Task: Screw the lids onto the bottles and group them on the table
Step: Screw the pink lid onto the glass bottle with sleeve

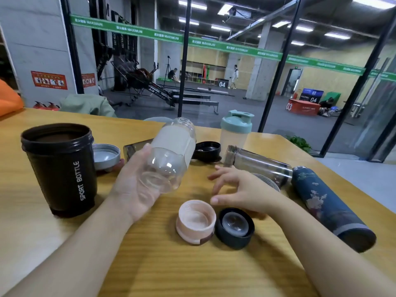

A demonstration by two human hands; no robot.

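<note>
Lids lie between hands, bottles scattered behind.

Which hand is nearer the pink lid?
Right. The right hand hovers just above the pink lid, empty; the left hand is farther left, holding the clear bottle.

Just one wide-angle head cam here, looking forward and down across the worktop, super close to the forearms, with the glass wall and gym behind filling the top half.
</note>
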